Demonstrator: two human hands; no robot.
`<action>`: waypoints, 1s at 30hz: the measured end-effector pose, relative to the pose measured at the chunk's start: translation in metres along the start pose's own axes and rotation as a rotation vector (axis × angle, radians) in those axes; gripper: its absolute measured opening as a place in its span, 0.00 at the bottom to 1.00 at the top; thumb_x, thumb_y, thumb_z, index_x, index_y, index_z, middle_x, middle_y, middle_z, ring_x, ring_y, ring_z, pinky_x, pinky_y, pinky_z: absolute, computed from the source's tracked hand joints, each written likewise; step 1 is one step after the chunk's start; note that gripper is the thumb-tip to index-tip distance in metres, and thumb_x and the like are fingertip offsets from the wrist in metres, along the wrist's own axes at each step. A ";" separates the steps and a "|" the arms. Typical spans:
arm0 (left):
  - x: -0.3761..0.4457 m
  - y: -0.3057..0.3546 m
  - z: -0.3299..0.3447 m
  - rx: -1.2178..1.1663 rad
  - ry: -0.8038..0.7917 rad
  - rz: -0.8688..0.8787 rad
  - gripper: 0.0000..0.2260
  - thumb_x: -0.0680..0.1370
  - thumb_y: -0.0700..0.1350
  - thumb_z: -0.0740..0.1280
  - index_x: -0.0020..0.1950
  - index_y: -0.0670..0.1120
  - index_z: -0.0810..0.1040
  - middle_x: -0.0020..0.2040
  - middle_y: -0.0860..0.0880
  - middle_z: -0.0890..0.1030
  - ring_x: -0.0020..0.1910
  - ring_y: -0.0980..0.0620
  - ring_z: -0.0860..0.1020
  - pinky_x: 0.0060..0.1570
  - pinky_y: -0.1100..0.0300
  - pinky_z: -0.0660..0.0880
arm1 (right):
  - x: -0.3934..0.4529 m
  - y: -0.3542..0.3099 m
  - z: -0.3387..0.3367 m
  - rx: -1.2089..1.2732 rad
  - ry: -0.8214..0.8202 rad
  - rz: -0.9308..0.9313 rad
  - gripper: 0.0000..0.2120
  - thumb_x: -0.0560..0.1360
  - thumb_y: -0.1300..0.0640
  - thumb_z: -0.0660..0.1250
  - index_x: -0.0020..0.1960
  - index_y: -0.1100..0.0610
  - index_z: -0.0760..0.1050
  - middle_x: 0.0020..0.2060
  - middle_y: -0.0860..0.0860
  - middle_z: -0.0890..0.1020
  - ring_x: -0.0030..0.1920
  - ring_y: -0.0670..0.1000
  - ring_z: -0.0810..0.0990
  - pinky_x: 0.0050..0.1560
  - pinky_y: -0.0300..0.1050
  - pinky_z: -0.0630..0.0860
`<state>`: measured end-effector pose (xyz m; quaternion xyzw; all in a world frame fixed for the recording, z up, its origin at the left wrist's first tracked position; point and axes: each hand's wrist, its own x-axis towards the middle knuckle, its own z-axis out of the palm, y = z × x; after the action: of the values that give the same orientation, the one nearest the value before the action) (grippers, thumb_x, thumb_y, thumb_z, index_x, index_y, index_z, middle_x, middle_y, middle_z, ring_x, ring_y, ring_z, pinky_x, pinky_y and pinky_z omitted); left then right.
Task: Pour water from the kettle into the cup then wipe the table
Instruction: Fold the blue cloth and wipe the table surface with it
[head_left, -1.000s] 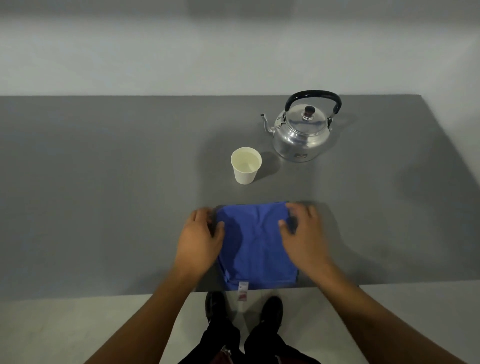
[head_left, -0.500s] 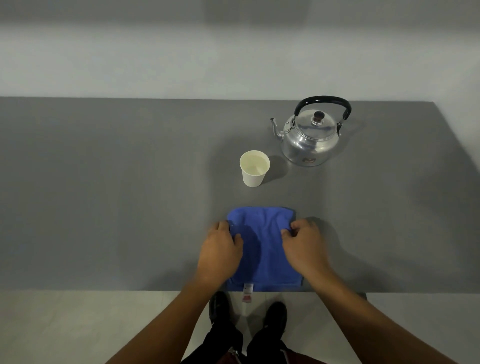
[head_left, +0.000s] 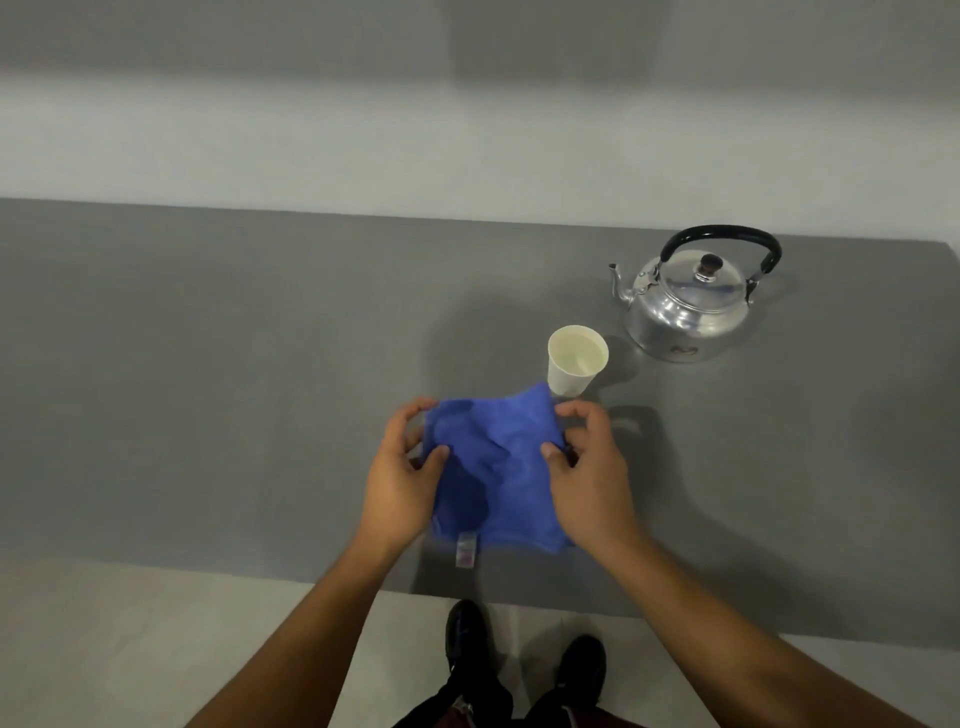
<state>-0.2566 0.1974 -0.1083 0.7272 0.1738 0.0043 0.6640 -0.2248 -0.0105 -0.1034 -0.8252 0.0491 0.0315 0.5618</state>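
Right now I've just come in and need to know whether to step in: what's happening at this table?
A person stands at the grey table, gripping a blue cloth by its two sides with the left hand and right hand. The cloth looks bunched and partly lifted. Just beyond it stands a paper cup with water in it, and the metal kettle sits upright behind, untouched. Pouring looks done; wiping comes next.

Left hand (head_left: 400, 493) and right hand (head_left: 589, 483) pinch the blue cloth (head_left: 493, 467) beside the cup (head_left: 576, 359).
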 end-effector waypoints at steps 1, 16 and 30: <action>0.005 0.003 -0.012 0.068 0.015 0.040 0.19 0.82 0.35 0.67 0.68 0.55 0.76 0.62 0.54 0.84 0.50 0.47 0.86 0.53 0.52 0.84 | 0.003 -0.005 0.009 0.004 -0.024 -0.019 0.21 0.78 0.63 0.68 0.59 0.39 0.70 0.38 0.42 0.80 0.41 0.40 0.80 0.41 0.28 0.73; 0.083 0.011 -0.139 0.538 -0.148 -0.079 0.41 0.73 0.32 0.73 0.80 0.59 0.66 0.78 0.56 0.66 0.60 0.45 0.79 0.57 0.55 0.77 | 0.063 -0.039 0.112 -0.242 -0.455 -0.024 0.42 0.74 0.71 0.64 0.81 0.45 0.57 0.77 0.47 0.63 0.72 0.51 0.69 0.59 0.38 0.67; 0.111 0.009 -0.134 1.104 -0.322 -0.134 0.42 0.74 0.40 0.72 0.84 0.52 0.56 0.80 0.46 0.51 0.64 0.37 0.77 0.61 0.52 0.77 | 0.079 -0.025 0.118 -0.676 -0.464 -0.032 0.43 0.72 0.56 0.72 0.81 0.48 0.55 0.66 0.52 0.60 0.55 0.56 0.75 0.55 0.46 0.76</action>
<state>-0.1819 0.3545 -0.1082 0.9448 0.0927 -0.2401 0.2030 -0.1435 0.1050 -0.1324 -0.9350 -0.1049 0.2226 0.2555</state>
